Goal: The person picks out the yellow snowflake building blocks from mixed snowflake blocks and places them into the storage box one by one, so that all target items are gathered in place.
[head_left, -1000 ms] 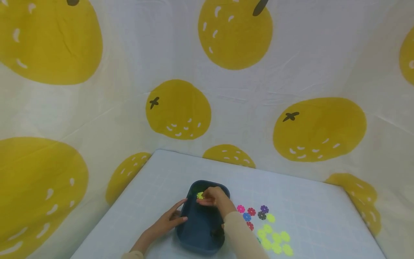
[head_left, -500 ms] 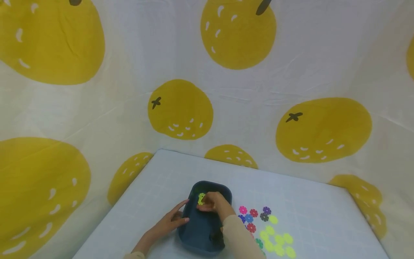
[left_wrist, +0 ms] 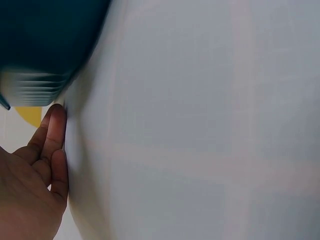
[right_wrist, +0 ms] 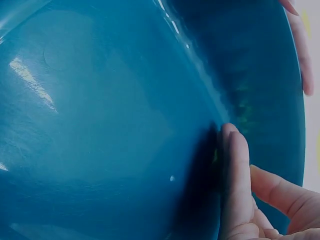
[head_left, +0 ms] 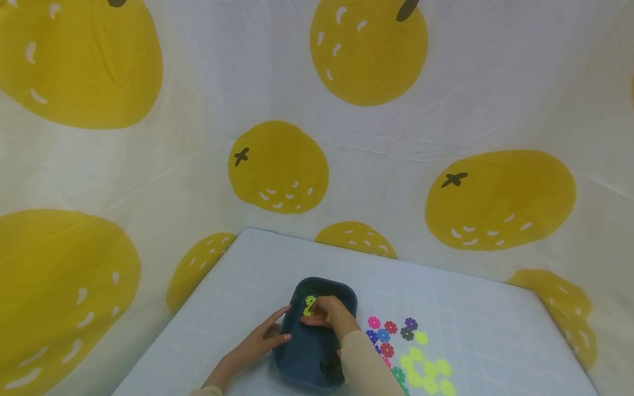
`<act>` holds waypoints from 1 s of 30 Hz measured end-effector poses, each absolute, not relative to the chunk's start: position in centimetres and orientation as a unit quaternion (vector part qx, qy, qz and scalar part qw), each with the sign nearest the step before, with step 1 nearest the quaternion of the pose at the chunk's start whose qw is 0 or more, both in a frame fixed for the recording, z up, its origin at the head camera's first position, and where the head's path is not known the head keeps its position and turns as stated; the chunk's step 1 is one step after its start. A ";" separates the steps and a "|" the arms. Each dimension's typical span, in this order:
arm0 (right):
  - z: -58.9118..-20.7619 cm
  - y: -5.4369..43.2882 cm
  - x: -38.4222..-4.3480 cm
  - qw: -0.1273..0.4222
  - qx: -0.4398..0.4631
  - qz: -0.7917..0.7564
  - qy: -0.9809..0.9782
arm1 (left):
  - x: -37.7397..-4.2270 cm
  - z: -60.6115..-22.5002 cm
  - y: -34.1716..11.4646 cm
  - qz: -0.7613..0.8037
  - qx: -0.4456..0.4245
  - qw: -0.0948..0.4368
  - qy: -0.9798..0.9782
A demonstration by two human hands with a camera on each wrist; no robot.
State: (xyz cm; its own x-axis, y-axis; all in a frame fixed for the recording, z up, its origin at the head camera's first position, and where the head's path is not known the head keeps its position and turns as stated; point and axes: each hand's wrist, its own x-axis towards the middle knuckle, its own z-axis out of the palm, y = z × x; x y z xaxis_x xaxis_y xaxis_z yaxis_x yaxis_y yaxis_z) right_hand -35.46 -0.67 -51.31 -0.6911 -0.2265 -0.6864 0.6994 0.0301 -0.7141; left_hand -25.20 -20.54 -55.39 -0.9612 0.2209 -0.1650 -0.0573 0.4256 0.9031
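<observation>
The dark blue tray sits on the table. My left hand rests along its left side, fingers stretched toward the rim; the left wrist view shows these fingers beside the tray's outer wall. Inside the tray's far part, my right hand pinches a yellow-green flower-shaped plastic disc, tilted at the fingertips. Another such disc lies right against it toward the far end. From the right wrist, the fingers stand close to the tray wall and mostly hide the discs.
Right of the tray lie several loose flower discs: a pink one, a blue one, a purple one, and a yellow-green group. A fruit-printed cloth hangs behind the white table.
My right hand has drawn slightly toward me inside the tray, and a second yellow-green disc now shows at its fingertips. The left hand stays at the tray's side. The head view shifts slightly.
</observation>
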 end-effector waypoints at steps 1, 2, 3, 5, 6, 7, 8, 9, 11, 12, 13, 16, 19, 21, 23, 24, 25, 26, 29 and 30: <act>-51.3 -0.6 -35.4 0.348 0.184 -0.669 0.631 | -25.2 -55.4 -20.5 0.534 0.050 0.130 0.834; -51.2 -0.6 -35.4 0.349 0.181 -0.667 0.633 | -25.2 -55.3 -20.4 0.535 0.051 0.130 0.833; -51.1 -0.5 -35.4 0.351 0.179 -0.664 0.635 | -25.2 -55.3 -20.4 0.536 0.050 0.130 0.833; -51.0 -0.4 -35.3 0.353 0.177 -0.656 0.643 | -25.1 -55.2 -20.3 0.536 0.049 0.131 0.833; -50.9 -0.3 -35.2 0.353 0.178 -0.652 0.647 | -25.1 -55.2 -20.2 0.536 0.048 0.131 0.833; -50.9 -0.3 -35.2 0.352 0.179 -0.648 0.651 | -25.1 -55.2 -20.2 0.536 0.047 0.132 0.833; -50.8 -0.2 -35.2 0.351 0.179 -0.644 0.656 | -25.0 -55.2 -20.2 0.536 0.047 0.133 0.833; -50.7 -0.2 -35.1 0.352 0.178 -0.638 0.661 | -25.0 -55.2 -20.2 0.536 0.046 0.132 0.832; -50.6 -0.1 -35.2 0.352 0.179 -0.628 0.671 | -25.0 -55.2 -20.1 0.536 0.044 0.131 0.833; -50.6 -0.1 -35.2 0.350 0.181 -0.623 0.676 | -25.0 -55.2 -20.1 0.534 0.044 0.131 0.834; -50.5 0.0 -35.2 0.349 0.180 -0.618 0.681 | -25.0 -55.2 -20.1 0.533 0.044 0.130 0.835; -50.4 0.0 -35.3 0.342 0.182 -0.603 0.697 | -25.0 -55.1 -20.1 0.528 0.043 0.129 0.838; -50.0 0.1 -35.2 0.319 0.174 -0.607 0.707 | -25.0 -55.1 -20.0 0.525 0.043 0.128 0.840; -49.6 0.3 -35.1 0.300 0.164 -0.618 0.708 | -25.0 -55.0 -20.1 0.525 0.040 0.126 0.840; -49.1 0.4 -35.0 0.286 0.152 -0.630 0.705 | -25.0 -55.0 -20.1 0.525 0.040 0.125 0.841; -48.7 0.5 -35.0 0.283 0.145 -0.635 0.704 | -25.0 -55.0 -20.2 0.524 0.041 0.126 0.841; -48.4 0.6 -35.0 0.280 0.136 -0.640 0.702 | -25.0 -55.0 -20.2 0.523 0.042 0.123 0.842; -48.1 0.7 -35.0 0.281 0.127 -0.645 0.699 | -25.1 -55.0 -20.3 0.524 0.041 0.123 0.842; -47.2 1.1 -34.9 0.277 0.101 -0.659 0.692 | -25.2 -55.2 -20.3 0.522 0.042 0.124 0.843; -46.9 1.3 -34.8 0.276 0.092 -0.662 0.691 | -25.2 -55.2 -20.3 0.522 0.041 0.124 0.843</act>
State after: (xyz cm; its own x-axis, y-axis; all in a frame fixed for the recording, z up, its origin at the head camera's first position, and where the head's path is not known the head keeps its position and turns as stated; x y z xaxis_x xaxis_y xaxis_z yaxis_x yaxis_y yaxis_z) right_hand -34.81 1.34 -46.94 -0.8306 -0.2385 -0.5033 0.4924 0.1075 -0.8637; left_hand -25.17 -20.34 -55.23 -0.9659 0.1987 -0.1659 -0.0600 0.4515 0.8903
